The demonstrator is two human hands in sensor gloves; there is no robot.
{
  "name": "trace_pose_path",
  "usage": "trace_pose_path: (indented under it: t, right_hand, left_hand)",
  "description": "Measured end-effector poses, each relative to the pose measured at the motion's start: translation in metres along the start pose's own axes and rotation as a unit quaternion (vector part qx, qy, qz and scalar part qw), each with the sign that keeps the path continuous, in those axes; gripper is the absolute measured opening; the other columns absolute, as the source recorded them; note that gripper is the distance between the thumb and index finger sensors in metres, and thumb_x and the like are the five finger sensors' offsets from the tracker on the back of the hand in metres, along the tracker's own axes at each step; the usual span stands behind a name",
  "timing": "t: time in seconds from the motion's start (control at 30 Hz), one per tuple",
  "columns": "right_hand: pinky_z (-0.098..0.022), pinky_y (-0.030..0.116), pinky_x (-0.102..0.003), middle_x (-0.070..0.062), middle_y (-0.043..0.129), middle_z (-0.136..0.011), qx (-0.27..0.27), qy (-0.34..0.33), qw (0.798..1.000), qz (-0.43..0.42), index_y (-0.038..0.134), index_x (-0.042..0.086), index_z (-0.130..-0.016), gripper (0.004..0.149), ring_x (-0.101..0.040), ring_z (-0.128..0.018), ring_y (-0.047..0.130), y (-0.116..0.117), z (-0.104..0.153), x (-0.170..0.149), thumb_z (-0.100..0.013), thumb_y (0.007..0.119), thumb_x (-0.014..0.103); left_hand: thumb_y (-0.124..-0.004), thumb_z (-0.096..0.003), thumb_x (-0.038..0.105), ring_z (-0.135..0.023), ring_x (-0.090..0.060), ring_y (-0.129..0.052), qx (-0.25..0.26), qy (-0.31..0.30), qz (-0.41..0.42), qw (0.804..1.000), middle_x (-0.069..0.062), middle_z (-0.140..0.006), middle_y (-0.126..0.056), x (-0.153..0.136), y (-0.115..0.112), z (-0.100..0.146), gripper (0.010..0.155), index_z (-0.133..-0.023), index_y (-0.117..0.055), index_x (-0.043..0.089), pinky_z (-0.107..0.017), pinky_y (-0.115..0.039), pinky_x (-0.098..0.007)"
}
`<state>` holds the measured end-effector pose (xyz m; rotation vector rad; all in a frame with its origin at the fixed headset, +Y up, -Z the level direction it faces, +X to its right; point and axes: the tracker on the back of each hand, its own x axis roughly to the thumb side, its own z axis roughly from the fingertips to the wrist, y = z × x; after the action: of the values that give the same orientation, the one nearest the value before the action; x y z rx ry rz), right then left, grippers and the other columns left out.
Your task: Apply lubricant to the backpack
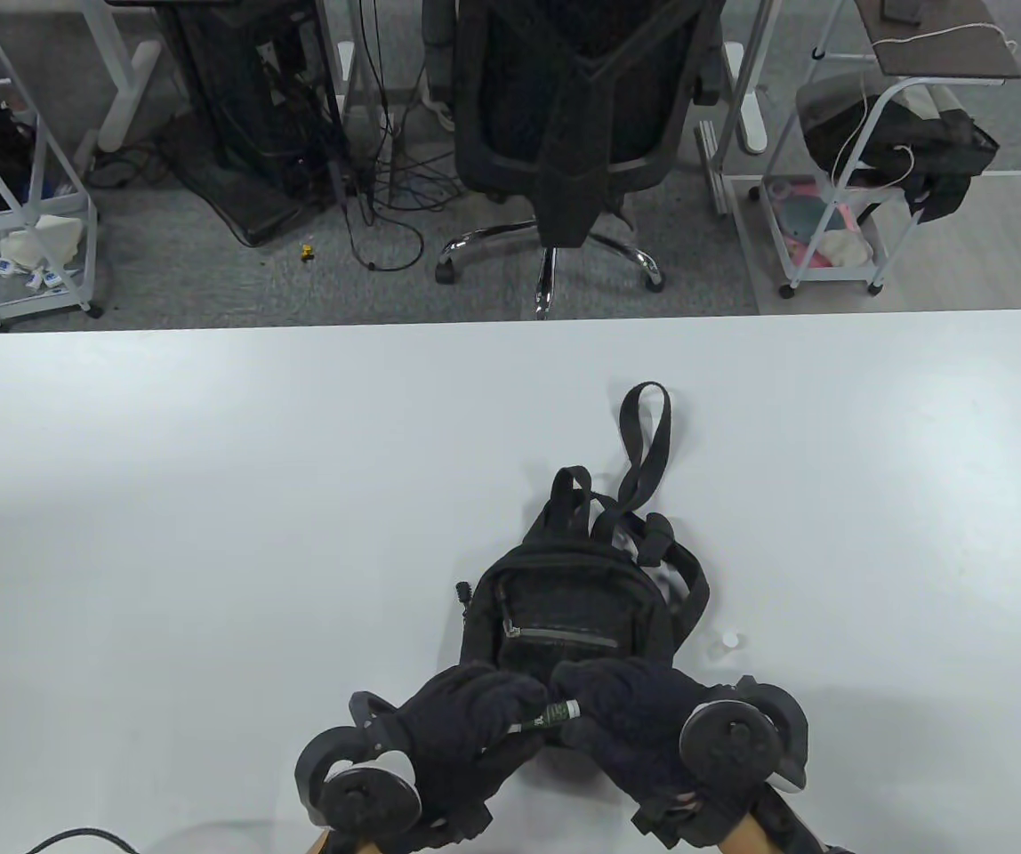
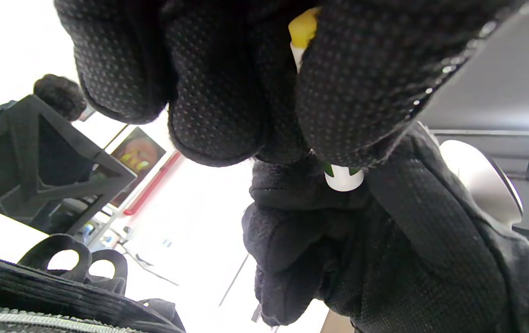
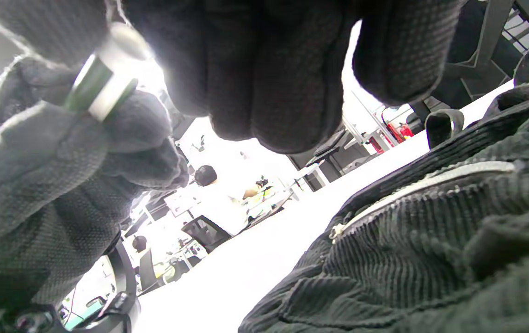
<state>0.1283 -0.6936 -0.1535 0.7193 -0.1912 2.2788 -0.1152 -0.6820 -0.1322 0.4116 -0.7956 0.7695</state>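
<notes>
A small black corduroy backpack (image 1: 574, 614) lies flat on the white table (image 1: 208, 534), its silver front zipper (image 1: 559, 634) facing up. Both gloved hands hover over its near end. My left hand (image 1: 510, 716) grips a small green and white lubricant tube (image 1: 550, 714). My right hand (image 1: 583, 704) pinches the tube's white end. In the left wrist view the tube (image 2: 343, 179) runs between my fingers (image 2: 218, 92), with a yellow part at the top. In the right wrist view the tube (image 3: 102, 85) sits above the backpack (image 3: 431, 249) and its zipper (image 3: 424, 184).
A small white cap (image 1: 729, 640) lies on the table just right of the backpack. The backpack's straps and top loop (image 1: 646, 436) trail away from me. A black office chair (image 1: 574, 133) and wire carts stand beyond the far table edge.
</notes>
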Motion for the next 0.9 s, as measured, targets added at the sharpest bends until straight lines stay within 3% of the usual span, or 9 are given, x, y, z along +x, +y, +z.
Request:
trace_pose_path:
  t: [0.1, 0.27, 0.37, 0.4, 0.63, 0.8, 0.9]
  right_hand:
    - [-0.053, 0.084, -0.047, 0.002, 0.098, -0.070, -0.008, -0.005, 1.000, 0.005, 0.088, 0.030, -0.082, 0.052, -0.015, -0.046, 0.108, -0.003, -0.001, 0.002, -0.044, 0.075, 0.063]
    - [-0.052, 0.085, -0.046, 0.001, 0.098, -0.073, -0.051, -0.006, 0.998, 0.026, 0.086, 0.029, -0.085, 0.052, -0.015, -0.050, 0.110, -0.011, 0.002, 0.007, -0.043, 0.083, 0.060]
    - [-0.052, 0.085, -0.047, 0.000, 0.099, -0.073, -0.070, 0.008, 0.997, 0.042, 0.086, 0.029, -0.085, 0.052, -0.016, -0.050, 0.111, -0.018, 0.002, 0.004, -0.042, 0.087, 0.058]
    - [-0.051, 0.086, -0.046, 0.000, 0.099, -0.074, -0.073, 0.017, 0.995, 0.058, 0.086, 0.029, -0.085, 0.052, -0.016, -0.050, 0.111, -0.021, 0.002, 0.003, -0.042, 0.088, 0.057]
    - [-0.049, 0.088, -0.044, 0.003, 0.100, -0.070, -0.074, 0.050, 0.985, 0.150, 0.083, 0.032, -0.088, 0.051, -0.010, -0.039, 0.109, -0.035, -0.005, -0.003, -0.042, 0.096, 0.049]
    - [-0.047, 0.088, -0.043, 0.004, 0.102, -0.064, -0.047, 0.063, 0.972, 0.220, 0.086, 0.038, -0.084, 0.044, -0.010, -0.034, 0.108, -0.033, -0.019, -0.002, -0.042, 0.096, 0.049]
    - [-0.046, 0.089, -0.042, 0.004, 0.102, -0.063, -0.017, 0.078, 0.951, 0.297, 0.086, 0.037, -0.084, 0.043, -0.010, -0.034, 0.108, -0.028, -0.027, 0.001, -0.043, 0.094, 0.049]
  left_hand:
    - [-0.103, -0.0357, 0.035, -0.056, -0.029, -0.109, -0.001, -0.001, -0.011, 1.000, -0.005, -0.074, -0.101, 0.001, -0.001, 0.001, 0.053, -0.083, -0.088, 0.015, -0.054, -0.090, -0.055]
    - [-0.103, -0.0360, 0.039, -0.062, -0.032, -0.108, -0.018, 0.005, -0.016, 1.000, -0.008, -0.081, -0.099, 0.000, -0.004, -0.001, 0.060, -0.088, -0.087, 0.014, -0.056, -0.088, -0.058]
    - [-0.101, -0.0345, 0.050, -0.085, -0.045, -0.090, -0.045, 0.025, -0.025, 0.998, -0.019, -0.103, -0.077, -0.005, -0.005, -0.001, 0.079, -0.099, -0.077, 0.012, -0.063, -0.075, -0.067]
    - [-0.101, -0.0347, 0.050, -0.087, -0.047, -0.087, -0.045, 0.033, -0.028, 0.998, -0.020, -0.104, -0.074, -0.008, -0.005, -0.002, 0.080, -0.100, -0.076, 0.011, -0.064, -0.073, -0.068]
    - [-0.083, -0.0459, 0.049, -0.093, -0.054, -0.076, -0.136, 0.085, -0.035, 0.986, -0.024, -0.110, -0.063, -0.027, -0.021, -0.002, 0.066, -0.101, -0.078, 0.013, -0.066, -0.066, -0.072]
    - [-0.081, -0.0466, 0.048, -0.097, -0.053, -0.073, -0.219, 0.094, -0.079, 0.968, -0.021, -0.110, -0.066, -0.034, -0.041, -0.001, 0.063, -0.100, -0.080, 0.014, -0.067, -0.064, -0.071]
    - [-0.081, -0.0464, 0.047, -0.097, -0.050, -0.076, -0.261, 0.103, -0.097, 0.955, -0.018, -0.108, -0.071, -0.038, -0.052, 0.000, 0.061, -0.098, -0.083, 0.015, -0.068, -0.065, -0.069]
